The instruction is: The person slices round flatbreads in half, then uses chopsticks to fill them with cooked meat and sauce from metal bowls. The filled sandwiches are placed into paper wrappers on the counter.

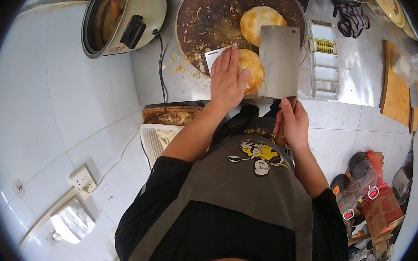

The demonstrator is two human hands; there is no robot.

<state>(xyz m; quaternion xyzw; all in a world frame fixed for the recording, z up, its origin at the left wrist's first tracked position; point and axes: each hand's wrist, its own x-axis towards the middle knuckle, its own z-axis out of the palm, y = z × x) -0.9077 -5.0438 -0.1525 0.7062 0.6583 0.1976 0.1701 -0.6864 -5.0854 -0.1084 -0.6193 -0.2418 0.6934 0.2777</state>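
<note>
My left hand (229, 77) lies over a piece of white paper (211, 56) and holds the near round golden flatbread (253, 70), its thumb on the bread's top. The bread sits at the near edge of a round wooden chopping block (213, 18). Around the wooden handle of a Chinese cleaver (279, 62) my right hand (294, 120) is closed. The broad blade lies right of the near bread and covers part of a second flatbread (261, 23) behind it. Whether the blade touches either bread, I cannot tell.
Crumbs litter the block and metal counter (143, 78). An open rice cooker (144, 17) stands left, its black cord (161, 65) hanging over the edge. Right are a white slicer frame (328, 66), dark gloves (351, 18) and a cutting board (395, 89) with a knife (413, 99).
</note>
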